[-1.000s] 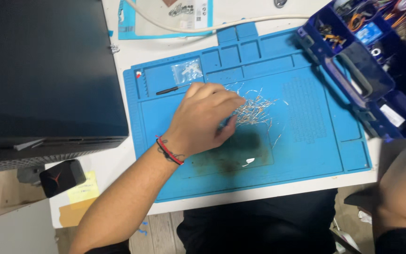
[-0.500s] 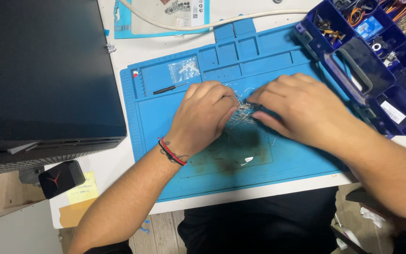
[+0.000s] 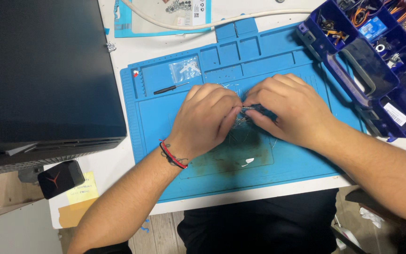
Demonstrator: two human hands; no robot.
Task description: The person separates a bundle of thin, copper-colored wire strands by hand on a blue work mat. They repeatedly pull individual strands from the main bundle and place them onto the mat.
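A white desk (image 3: 132, 51) carries a blue rectangular silicone work mat (image 3: 165, 122) with moulded compartments along its far edge. Above the centre of the mat, the left hand (image 3: 205, 120) and the right hand (image 3: 290, 110) meet fingertip to fingertip. Fingers of both hands are curled nearly closed and pinch a small bundle of thin metal wire pieces (image 3: 250, 108) between them; the exact grip of each finger is partly hidden. More loose wire pieces lie on the mat directly beneath the hands. A red-and-black cord bracelet (image 3: 172, 155) circles the left wrist. A small black screwdriver (image 3: 170, 88) lies in a mat groove beyond the left hand. A black computer case (image 3: 43, 75) stands left of the mat; a dark blue plastic parts organiser (image 3: 372, 66) sits at its right.
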